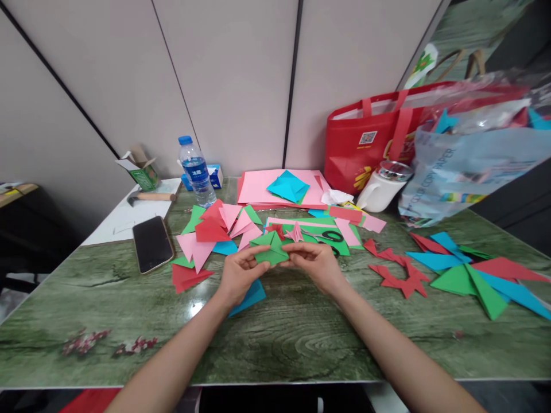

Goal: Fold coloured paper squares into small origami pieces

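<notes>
A folded piece of green paper (271, 250) is held above the table between my two hands. My left hand (241, 269) pinches its left side, thumb in front and fingers behind. On the right side, the fingertips of my right hand (316, 265) are closed on the paper's edge. Under and beside my left hand lies a blue paper piece (252, 298). Behind the hands, scissors with black handles (331, 236) rest on green and pink sheets, near a small pink folded paper (295, 232). Red, pink and green paper pieces (210, 226) are heaped to the left.
A phone (152, 244), a hammer (152, 197) and a water bottle (197, 172) stand or lie at left. Pink sheets (253, 186) are stacked at the back. At right are a red bag (344, 143), a white mug (381, 189), a plastic bag (465, 166) and red zigzag paper (407, 281).
</notes>
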A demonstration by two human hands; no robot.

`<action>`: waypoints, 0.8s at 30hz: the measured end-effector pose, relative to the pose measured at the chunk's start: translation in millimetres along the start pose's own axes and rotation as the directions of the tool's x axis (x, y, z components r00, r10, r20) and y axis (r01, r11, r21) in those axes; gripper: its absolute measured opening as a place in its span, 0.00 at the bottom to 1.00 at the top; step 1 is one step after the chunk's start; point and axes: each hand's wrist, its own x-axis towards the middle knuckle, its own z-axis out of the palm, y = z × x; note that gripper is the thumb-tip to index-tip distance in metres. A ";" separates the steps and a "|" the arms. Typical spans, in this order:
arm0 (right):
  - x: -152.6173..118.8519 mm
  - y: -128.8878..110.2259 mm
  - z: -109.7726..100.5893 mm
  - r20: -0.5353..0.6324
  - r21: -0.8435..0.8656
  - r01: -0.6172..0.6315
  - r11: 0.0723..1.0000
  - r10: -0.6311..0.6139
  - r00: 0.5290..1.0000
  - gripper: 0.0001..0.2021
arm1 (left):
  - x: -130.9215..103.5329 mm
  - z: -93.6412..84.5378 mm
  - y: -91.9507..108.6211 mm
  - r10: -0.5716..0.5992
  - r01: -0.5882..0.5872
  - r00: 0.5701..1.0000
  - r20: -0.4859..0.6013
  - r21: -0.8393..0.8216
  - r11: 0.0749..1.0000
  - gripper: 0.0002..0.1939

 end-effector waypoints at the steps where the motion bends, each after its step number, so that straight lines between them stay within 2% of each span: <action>1: 0.5 0.1 -0.5 -0.009 -0.026 0.030 0.999 -0.031 0.999 0.06 | 0.1 0.2 -0.1 -0.006 0.006 1.000 0.006 -0.018 1.000 0.17; 4: 1.6 1.4 -1.6 -0.023 -0.153 0.115 0.982 -0.120 0.993 0.07 | -0.8 1.5 -0.9 -0.024 0.028 0.998 0.051 -0.069 0.997 0.17; 8: 1.5 5.4 -2.3 0.018 -0.277 0.166 0.946 -0.167 0.986 0.09 | -2.9 3.3 0.7 -0.033 0.045 0.988 0.149 -0.080 0.996 0.19; 10: 1.2 7.0 -2.5 0.032 -0.324 0.181 0.929 -0.181 0.983 0.07 | -2.6 3.0 3.3 0.000 0.012 0.988 0.155 -0.079 0.997 0.25; 12: 0.6 7.2 -2.7 0.052 -0.382 0.197 0.903 -0.192 0.980 0.06 | -1.2 1.3 6.2 0.044 -0.040 0.993 0.109 -0.041 0.998 0.30; 17: -2.8 4.2 -0.9 0.110 -0.484 0.248 0.839 -0.223 0.969 0.09 | 1.8 -4.0 8.4 0.076 -0.065 0.997 -0.029 0.276 0.959 0.12; 21: -5.3 2.3 1.3 0.109 -0.515 0.302 0.802 -0.288 0.951 0.08 | -0.2 -4.1 5.7 0.205 -0.181 0.979 -0.008 0.436 0.882 0.08; 24: -5.9 1.5 2.2 0.094 -0.568 0.361 0.740 -0.377 0.921 0.04 | -2.4 -2.6 6.1 0.204 -0.177 0.979 -0.009 0.467 0.867 0.10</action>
